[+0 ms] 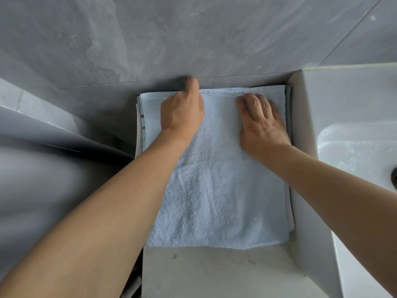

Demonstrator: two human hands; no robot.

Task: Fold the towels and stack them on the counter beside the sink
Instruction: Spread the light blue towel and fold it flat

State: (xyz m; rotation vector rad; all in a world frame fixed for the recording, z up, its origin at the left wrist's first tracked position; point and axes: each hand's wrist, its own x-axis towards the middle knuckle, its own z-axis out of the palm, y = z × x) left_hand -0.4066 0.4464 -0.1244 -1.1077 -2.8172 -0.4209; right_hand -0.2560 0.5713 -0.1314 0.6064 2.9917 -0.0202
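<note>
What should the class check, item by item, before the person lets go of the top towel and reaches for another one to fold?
1. Top towel lies flat on the stack: ok.
2. Stack sits on the counter beside the sink: ok.
3. Edges line up with the towels below: not ok, lower layers stick out at the left.
4. Right hand presses flat on the towel: ok.
5. Left hand free of the far edge: cannot tell, its fingers are hidden.
6. Another towel waiting to be folded: cannot tell, none in view.
</note>
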